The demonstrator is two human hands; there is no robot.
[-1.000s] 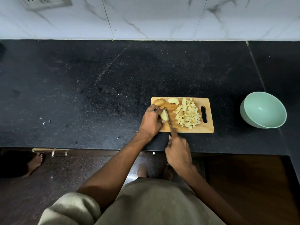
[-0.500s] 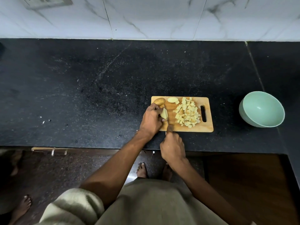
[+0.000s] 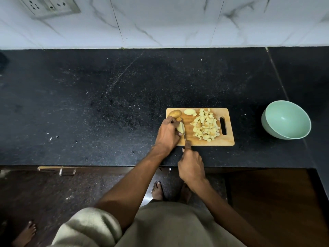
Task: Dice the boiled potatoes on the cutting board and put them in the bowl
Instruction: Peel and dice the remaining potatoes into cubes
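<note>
On the left end of the wooden cutting board (image 3: 188, 142), which lies on the dark stone surface (image 3: 89, 104), the dicing step is in hand. A whole unpeeled potato (image 3: 175, 113) sits at the board's far left corner, touching or just beside the left hand (image 3: 167, 134). That hand lies curled over a pale, peeled potato piece (image 3: 180, 127), its fingers (image 3: 175, 122) closed around the piece and pinning it to the board, with one fingertip just beside the blade.

Just to the right, the knife (image 3: 183, 129) runs along the cut face of the held piece, its blade pointing away from the person; whether the edge is already into the flesh cannot be told. The right hand (image 3: 191, 164) is off the near edge of the board, fingers wrapped shut around the handle.

Further right, a peeled half (image 3: 189, 111) waits at the far edge, and a loose heap of diced cubes (image 3: 206, 127) fills the middle of the board up to its handle slot. Well apart on the right stands the mint-green bowl (image 3: 300, 133), with nothing visible in it.

By this look the task is roughly mid-way: one piece under the knife, two more uncut, nothing transferred. The next cut calls for keeping the left fingertips tucked clear of the blade.
</note>
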